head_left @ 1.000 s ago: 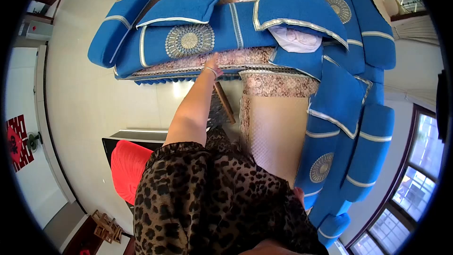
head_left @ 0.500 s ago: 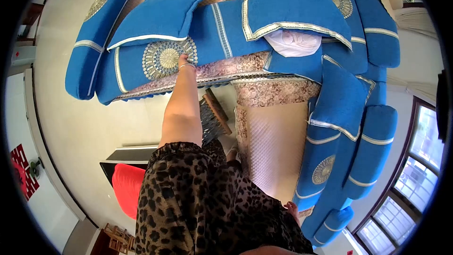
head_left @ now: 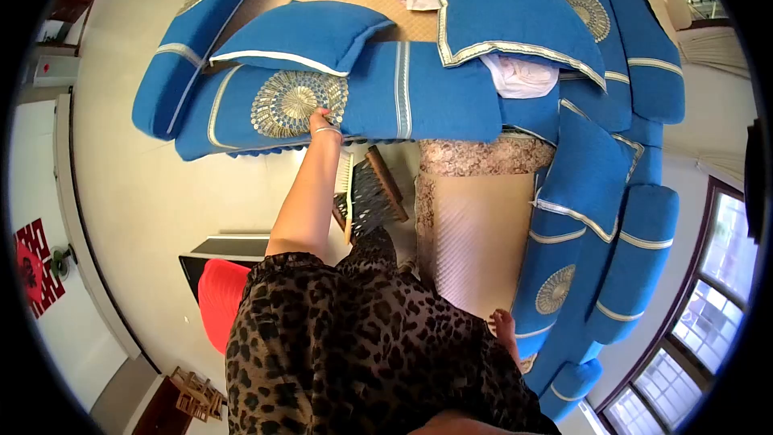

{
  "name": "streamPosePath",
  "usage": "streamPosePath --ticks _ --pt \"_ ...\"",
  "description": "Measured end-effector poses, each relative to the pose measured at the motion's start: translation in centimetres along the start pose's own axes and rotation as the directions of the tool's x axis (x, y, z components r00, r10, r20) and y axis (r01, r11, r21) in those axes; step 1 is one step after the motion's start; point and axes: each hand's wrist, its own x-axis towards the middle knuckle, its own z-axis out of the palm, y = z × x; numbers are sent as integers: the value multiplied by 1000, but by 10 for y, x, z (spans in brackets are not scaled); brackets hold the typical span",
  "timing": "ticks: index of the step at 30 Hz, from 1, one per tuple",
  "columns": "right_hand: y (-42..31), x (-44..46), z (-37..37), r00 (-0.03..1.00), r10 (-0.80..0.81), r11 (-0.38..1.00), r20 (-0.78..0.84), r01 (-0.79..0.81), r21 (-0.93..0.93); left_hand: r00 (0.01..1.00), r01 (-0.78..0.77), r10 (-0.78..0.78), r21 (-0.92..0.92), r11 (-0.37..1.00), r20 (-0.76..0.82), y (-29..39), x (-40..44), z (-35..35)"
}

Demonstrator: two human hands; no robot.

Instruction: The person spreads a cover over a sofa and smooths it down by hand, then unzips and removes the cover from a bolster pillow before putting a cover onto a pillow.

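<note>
My left hand is closed on the front edge of the blue seat cover, right by its round silver-patterned medallion. The cover hangs over the front of the sofa there. Behind the hand, a blue cushion with a white edge rests partly on the cover. A larger blue cushion lies to the right over a pale cloth. My right hand is low beside the right seat section, its fingers loosely bent and apart, holding nothing.
Below the sofa edge stand a dark woven stool and a brush with pale bristles. A tan quilted seat extends at the right. A red chair or cover is at lower left, beside a dark-topped table.
The blue cover's front edge has come forward over the floral strip. My left hand has moved left along the sofa and closed on the cover. The brush has come into sight.
</note>
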Motion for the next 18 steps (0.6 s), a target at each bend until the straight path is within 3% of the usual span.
streamPosePath --ticks 2,4,6,7,8,9,10,12,14,17,18 --pt "-10 28 -1 997 -79 996 20 80 -31 995 65 -68 43 997 71 6 -29 -20" --pt "-29 35 -2 996 -82 984 22 77 162 988 99 -107 80 992 111 16 -82 -42" --pt "-29 72 -19 986 -111 922 122 57 383 970 188 -204 120 975 135 17 -119 -62" --pt "-45 74 -24 988 -140 918 60 106 383 957 230 -250 141 963 147 14 -140 -71" --pt "-70 68 -32 986 -164 912 -4 153 381 973 230 -228 151 961 -32 12 -183 -64" --pt "-109 60 -34 978 -209 831 -15 186 525 951 275 -294 168 947 97 3 -199 -63" --pt "-136 39 -39 965 -259 722 -34 216 657 953 287 -300 187 940 47 -6 -230 -63" --pt "-164 22 -66 924 -382 623 22 239 745 901 362 -401 227 904 163 -37 -263 -77" --pt "-193 -22 -78 923 -378 633 -66 310 709 909 357 -402 293 887 110 -78 -304 -83" --pt "-167 -57 -95 881 -369 752 -296 470 462 872 401 -468 335 853 147 -117 -332 -106" --pt "-150 -60 -100 860 -408 678 -305 509 530 837 447 -523 355 821 158 -139 -333 -112"
